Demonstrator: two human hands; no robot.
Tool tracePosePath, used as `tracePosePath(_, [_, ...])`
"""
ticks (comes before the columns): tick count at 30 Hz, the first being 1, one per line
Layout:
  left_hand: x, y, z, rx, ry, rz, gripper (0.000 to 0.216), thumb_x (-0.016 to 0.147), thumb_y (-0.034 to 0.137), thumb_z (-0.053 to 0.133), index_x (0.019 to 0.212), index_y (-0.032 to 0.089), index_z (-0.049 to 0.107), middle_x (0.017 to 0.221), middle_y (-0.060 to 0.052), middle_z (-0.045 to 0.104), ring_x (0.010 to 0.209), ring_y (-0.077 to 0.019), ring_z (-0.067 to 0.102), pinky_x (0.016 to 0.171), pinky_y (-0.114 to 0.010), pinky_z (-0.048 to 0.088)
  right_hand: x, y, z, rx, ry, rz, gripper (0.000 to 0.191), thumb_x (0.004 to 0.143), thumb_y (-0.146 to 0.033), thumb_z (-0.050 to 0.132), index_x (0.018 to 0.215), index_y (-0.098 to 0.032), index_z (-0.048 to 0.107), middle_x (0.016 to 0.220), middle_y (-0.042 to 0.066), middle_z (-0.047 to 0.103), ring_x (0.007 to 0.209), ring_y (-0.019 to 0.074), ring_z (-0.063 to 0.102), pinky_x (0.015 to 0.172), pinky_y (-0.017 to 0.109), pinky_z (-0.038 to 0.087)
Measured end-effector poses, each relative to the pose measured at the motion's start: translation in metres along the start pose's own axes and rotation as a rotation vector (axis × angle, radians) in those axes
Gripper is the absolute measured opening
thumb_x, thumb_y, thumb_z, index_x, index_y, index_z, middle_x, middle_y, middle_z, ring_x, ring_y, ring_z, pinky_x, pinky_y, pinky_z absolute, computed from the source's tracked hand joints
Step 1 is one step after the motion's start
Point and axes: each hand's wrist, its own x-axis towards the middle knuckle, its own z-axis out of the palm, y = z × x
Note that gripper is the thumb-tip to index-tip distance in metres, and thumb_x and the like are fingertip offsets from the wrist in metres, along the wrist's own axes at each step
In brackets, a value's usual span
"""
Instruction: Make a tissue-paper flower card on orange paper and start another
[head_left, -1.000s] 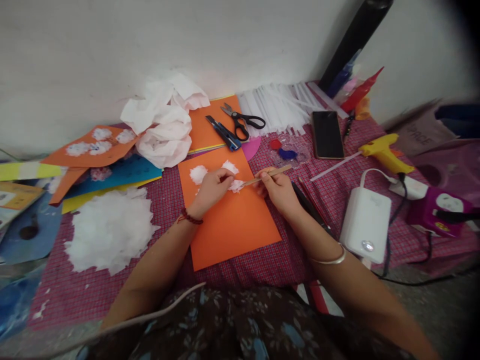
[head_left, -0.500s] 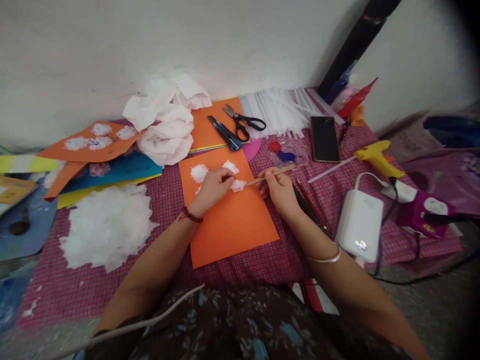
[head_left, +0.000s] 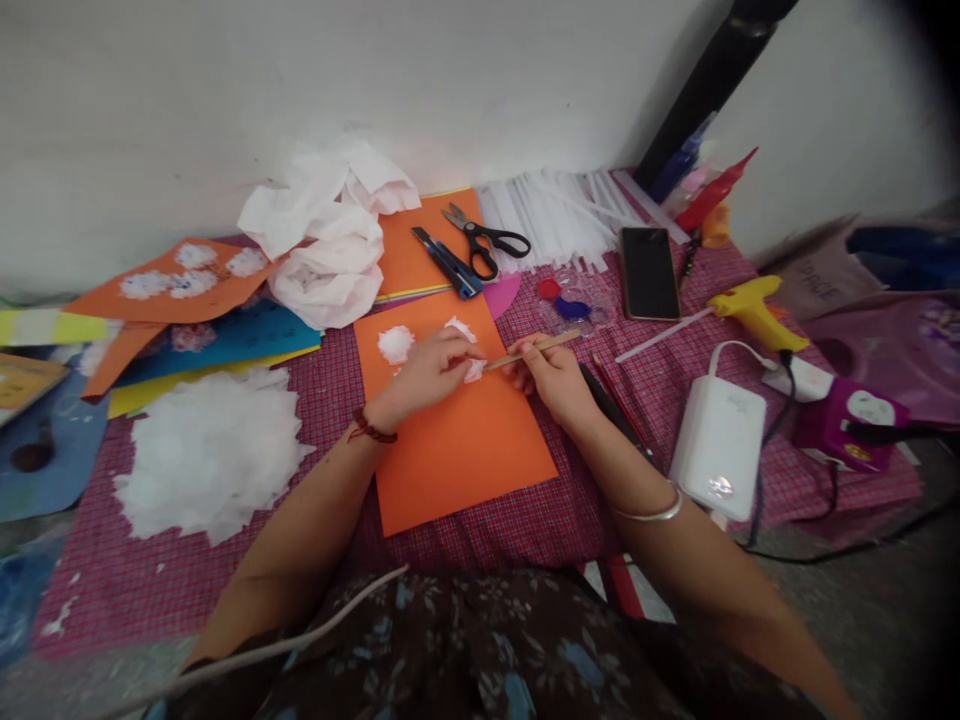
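An orange paper sheet (head_left: 465,460) lies in front of me with white tissue-paper tufts on its upper part. One round tuft (head_left: 395,345) is at the upper left, and another tuft (head_left: 460,328) shows partly above my left hand (head_left: 437,372). That hand is over the sheet, fingers loosely stretched and apart, by a small tuft (head_left: 474,372) at the stick's tip. Between the thumb and fingers of my right hand (head_left: 547,367) is a thin wooden stick (head_left: 559,340), slanting down left to that tuft. Under my left hand the sheet is hidden.
A pile of white tissue pieces (head_left: 214,450) lies left. Scissors (head_left: 480,240), a blue cutter (head_left: 450,265) and crumpled tissue (head_left: 330,265) are behind the sheet. To the right are a phone (head_left: 649,275), yellow glue gun (head_left: 754,310) and white power bank (head_left: 720,445) with cables.
The fingers of my left hand have loosened and reached slightly right, over the small tuft. My right hand and the stick have shifted slightly left. The view has moved a little.
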Motion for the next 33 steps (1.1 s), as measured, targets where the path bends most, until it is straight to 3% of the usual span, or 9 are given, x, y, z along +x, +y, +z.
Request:
tracePosePath(7, [0.009,0.007,0.009,0.203,-0.06,-0.012,0.01,0.086,0.017,0.061,0.082,0.019,0.07,0.085,-0.004,0.059,0.089,-0.0202,0.056,0.086,-0.036,0.047,-0.001,-0.003,-0.001,0.006,0.0,0.006,0.043,0.081,-0.062,0.063,0.082,-0.019,0.061,0.064,0.0,0.067,0.044,0.0081,0.054,0.04,0.019,0.039])
tracePosePath(12, [0.012,0.006,0.007,0.253,-0.114,-0.072,0.016,0.083,0.009,0.057,0.074,0.018,0.067,0.079,-0.004,0.058,0.082,-0.0194,0.055,0.08,-0.034,0.045,-0.001,-0.004,-0.008,0.043,-0.042,0.067,0.042,0.077,-0.059,0.07,0.087,-0.018,0.066,0.069,0.003,0.072,0.047,0.0095,0.059,0.04,0.019,0.042])
tracePosePath(18, [0.013,0.008,0.005,0.265,-0.153,-0.109,0.016,0.081,0.007,0.058,0.071,0.017,0.065,0.078,-0.004,0.059,0.081,-0.0192,0.055,0.079,-0.034,0.045,0.0,-0.008,-0.012,0.067,-0.047,0.111,0.035,0.082,-0.051,0.07,0.088,-0.017,0.067,0.07,0.004,0.073,0.048,0.01,0.061,0.04,0.019,0.042])
tracePosePath(26, [0.012,0.008,0.004,0.267,-0.147,-0.062,0.019,0.08,0.005,0.053,0.07,0.017,0.063,0.079,-0.004,0.06,0.079,-0.018,0.056,0.078,-0.032,0.046,0.002,-0.014,-0.023,0.105,0.091,0.015,0.035,0.085,-0.053,0.065,0.086,-0.019,0.064,0.066,0.002,0.071,0.046,0.0089,0.058,0.039,0.018,0.04])
tracePosePath(29, [0.011,0.008,-0.001,0.22,-0.132,-0.086,0.02,0.08,0.006,0.051,0.074,0.017,0.066,0.08,-0.004,0.065,0.078,-0.017,0.059,0.076,-0.031,0.046,0.002,-0.013,-0.022,0.104,0.071,0.024,0.035,0.086,-0.054,0.065,0.084,-0.018,0.063,0.066,0.002,0.071,0.045,0.0079,0.057,0.039,0.017,0.039])
tracePosePath(33, [0.009,0.006,-0.006,0.171,-0.016,-0.149,0.021,0.084,0.009,0.048,0.086,0.017,0.067,0.089,-0.005,0.07,0.078,-0.0157,0.06,0.071,-0.029,0.045,0.001,-0.011,-0.018,0.086,0.02,0.04,0.036,0.085,-0.054,0.066,0.083,-0.018,0.063,0.064,0.002,0.07,0.044,0.0075,0.056,0.038,0.017,0.038])
